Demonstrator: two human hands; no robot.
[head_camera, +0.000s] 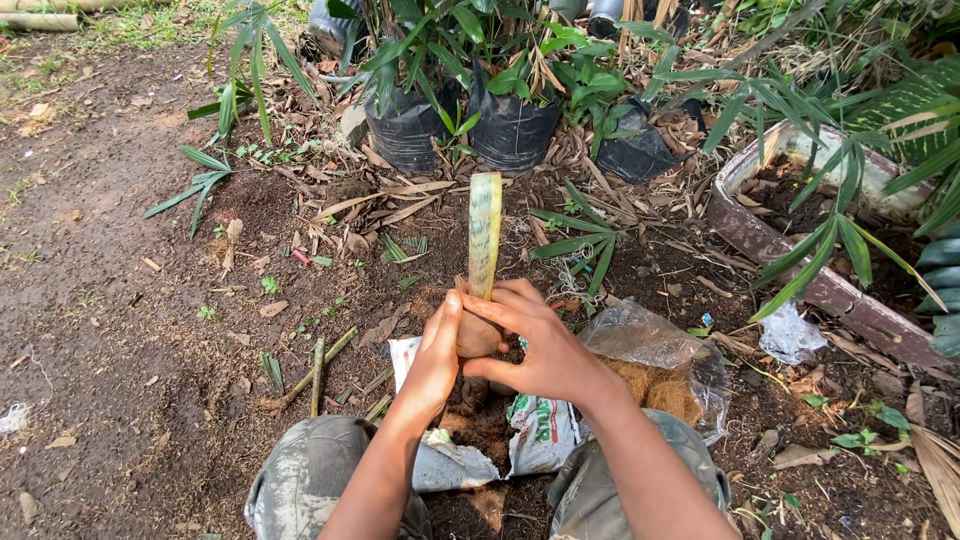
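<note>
Both the left hand (435, 350) and right hand (535, 345) grip a cut stalk (484, 235) pointing to 12 o'clock; loosening could topple it onto the soil-covered bag (540, 430).

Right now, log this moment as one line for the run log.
left hand: grips cutting base | right hand: wraps cutting base | bamboo cutting: upright | printed bag: under, soil on it

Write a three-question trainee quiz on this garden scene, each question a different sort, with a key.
1. True or false: both hands, left hand and right hand, grip the base of the cut stalk.
2. The clear plastic bag of brown fibre lies nearer which hand? A left, B right.
3. Fill in: the potted plants stand in ____ plastic bags.
Key: 1 true; 2 B; 3 black.
</note>
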